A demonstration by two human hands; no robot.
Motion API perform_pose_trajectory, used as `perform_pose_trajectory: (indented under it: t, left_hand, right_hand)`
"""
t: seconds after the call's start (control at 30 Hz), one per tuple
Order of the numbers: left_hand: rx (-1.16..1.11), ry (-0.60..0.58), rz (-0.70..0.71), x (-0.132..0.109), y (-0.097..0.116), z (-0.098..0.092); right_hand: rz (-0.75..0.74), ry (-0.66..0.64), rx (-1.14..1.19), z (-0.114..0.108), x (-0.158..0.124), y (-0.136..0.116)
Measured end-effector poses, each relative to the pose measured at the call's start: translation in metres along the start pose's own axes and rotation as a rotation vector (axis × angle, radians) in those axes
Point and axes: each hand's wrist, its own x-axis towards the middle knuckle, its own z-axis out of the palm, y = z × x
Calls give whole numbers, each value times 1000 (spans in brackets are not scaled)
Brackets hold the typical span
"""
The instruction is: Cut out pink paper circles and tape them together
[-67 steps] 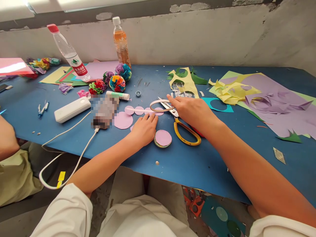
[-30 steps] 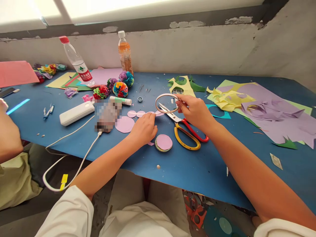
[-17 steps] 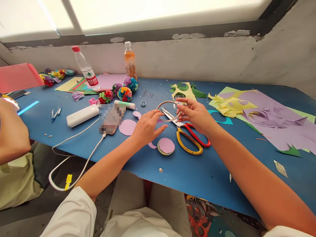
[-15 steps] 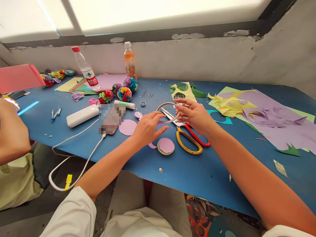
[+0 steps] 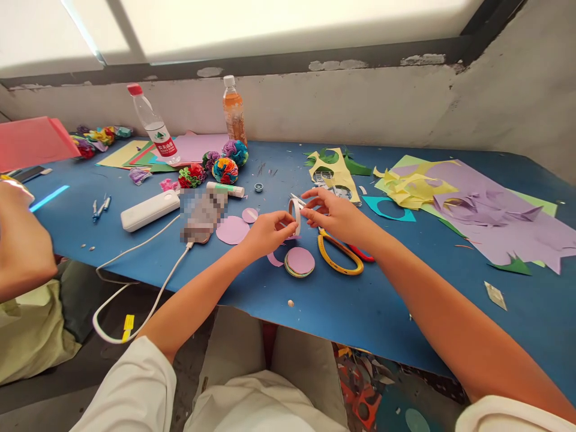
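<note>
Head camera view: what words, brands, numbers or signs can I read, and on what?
"农夫山泉", small but apparently so: red label of the water bottle.
Orange drink bottle: print too small.
Glue stick: too blurred.
Yellow cable tag: too small.
Phone: pixelated, nothing readable.

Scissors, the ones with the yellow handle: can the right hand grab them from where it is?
Probably yes. The yellow handle lies uncovered close to the right hand, with nothing in between. It may need to leave the white ring, though I can't tell if it's touching that.
</note>
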Motion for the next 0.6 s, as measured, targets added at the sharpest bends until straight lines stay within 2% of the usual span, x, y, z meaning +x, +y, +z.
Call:
perform_pose_trajectory:
  t: [0.1,0.17,0.4,0.6]
  left_hand:
    - [-95,5,-41,1,-1,0]
    - [-135,20,-64,2,-1,1]
    - [-138,24,-103,2,-2,1]
    - [-125,50,-84,2,-2,1]
  right_hand:
    - [-52,-59,-373,-2,-8,-3]
    - [-113,-101,-494,2,-14,1]
    - [-257,-11,-630,29,-24,25]
    - [-412,7,-743,29,-27,31]
